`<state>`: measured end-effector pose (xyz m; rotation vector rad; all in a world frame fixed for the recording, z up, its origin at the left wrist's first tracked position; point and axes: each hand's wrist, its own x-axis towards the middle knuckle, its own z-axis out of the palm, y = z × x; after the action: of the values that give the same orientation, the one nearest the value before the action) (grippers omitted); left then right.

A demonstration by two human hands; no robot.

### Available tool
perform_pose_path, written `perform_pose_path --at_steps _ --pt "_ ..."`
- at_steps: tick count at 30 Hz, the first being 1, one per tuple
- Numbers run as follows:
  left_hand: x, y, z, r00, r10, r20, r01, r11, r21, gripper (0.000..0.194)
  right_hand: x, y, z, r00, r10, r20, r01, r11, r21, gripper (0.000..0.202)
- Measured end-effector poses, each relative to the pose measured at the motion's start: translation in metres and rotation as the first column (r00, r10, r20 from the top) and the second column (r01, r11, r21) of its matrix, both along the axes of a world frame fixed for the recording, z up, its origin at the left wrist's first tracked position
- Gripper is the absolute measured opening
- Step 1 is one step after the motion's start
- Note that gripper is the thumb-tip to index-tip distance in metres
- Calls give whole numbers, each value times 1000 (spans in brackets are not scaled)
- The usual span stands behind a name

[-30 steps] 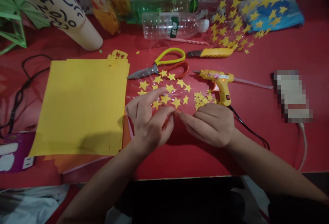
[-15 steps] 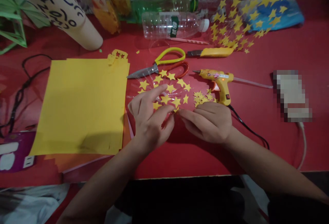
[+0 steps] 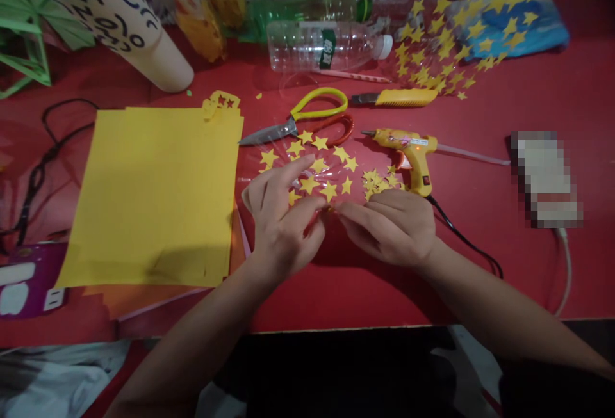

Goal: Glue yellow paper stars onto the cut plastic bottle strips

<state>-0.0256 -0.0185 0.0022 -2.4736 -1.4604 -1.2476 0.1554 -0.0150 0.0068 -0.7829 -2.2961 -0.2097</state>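
My left hand (image 3: 283, 223) is closed in a pinch, thumb against a finger, on a small yellow paper star (image 3: 330, 209) seen nearly edge-on. From the other side, the pinched fingertips of my right hand (image 3: 391, 226) meet the same star. Beyond my left fingers, yellow stars (image 3: 309, 184) sit on clear plastic strips that fan out, partly hidden by that hand. A small pile of loose yellow stars (image 3: 377, 182) lies just past my right knuckles. Next to the pile rests a yellow glue gun (image 3: 418, 162), its orange light lit and a glue stick in its back.
Yellow paper sheets (image 3: 158, 200) are stacked at left. Scissors (image 3: 295, 123) and a yellow cutter knife (image 3: 403, 97) lie behind the stars. Clear bottles (image 3: 302, 47), a white tumbler (image 3: 163, 63) and a star-covered plastic piece (image 3: 444, 40) line the back. A blurred-out object (image 3: 548, 178) lies right.
The small star between my fingertips has tilted and now shows mostly its edge. Both hands stay almost in place.
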Motion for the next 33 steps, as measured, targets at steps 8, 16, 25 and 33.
perform_pose_path --at_steps 8,16,25,33 --pt "-1 -2 -2 999 16 34 -12 994 -105 11 -1 1 -1 1000 -8 8 8 1000 19 15" --pt "-3 0 -1 995 -8 96 17 995 -97 12 -4 0 -4 1000 -6 20 6 1000 11 16" --pt "-2 1 4 999 42 23 -42 999 -6 13 -3 -1 -5 1000 3 0 -3 1000 17 22" --pt "-2 1 2 999 41 29 -40 999 -8 13 -4 0 -4 1000 10 14 -10 998 60 18"
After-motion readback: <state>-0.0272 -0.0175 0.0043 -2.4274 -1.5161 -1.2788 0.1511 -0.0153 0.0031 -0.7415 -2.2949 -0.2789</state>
